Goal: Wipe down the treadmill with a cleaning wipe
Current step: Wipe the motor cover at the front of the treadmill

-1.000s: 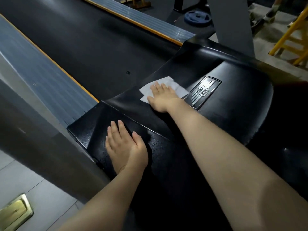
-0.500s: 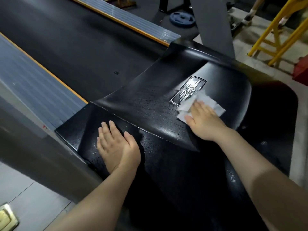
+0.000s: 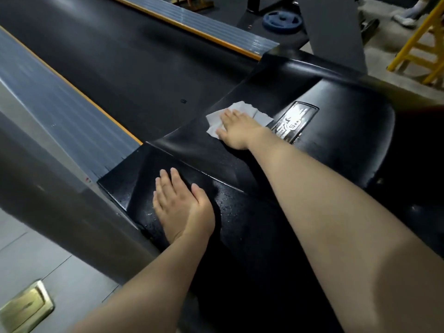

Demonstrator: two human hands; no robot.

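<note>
The treadmill's glossy black motor cover (image 3: pixel 341 131) fills the middle of the view, with a silver logo badge (image 3: pixel 296 121) on its raised part. My right hand (image 3: pixel 240 131) presses a white cleaning wipe (image 3: pixel 217 121) flat on the cover, just left of the badge, near the edge of the dark running belt (image 3: pixel 108 68). My left hand (image 3: pixel 180 205) lies flat, palm down, on the cover's lower left corner, holding nothing. Small wet droplets show on the cover between the two hands.
Grey side rails with orange trim (image 3: pixel 55 97) run along both sides of the belt. A grey upright post (image 3: pixel 334 30) rises at the far right. A blue weight plate (image 3: pixel 282 21) and a yellow frame (image 3: pixel 422 49) stand beyond. A brass floor plate (image 3: pixel 25 306) sits lower left.
My right hand slid the wipe from right of the badge back to the left, near the belt edge. My left hand stayed flat in place.
</note>
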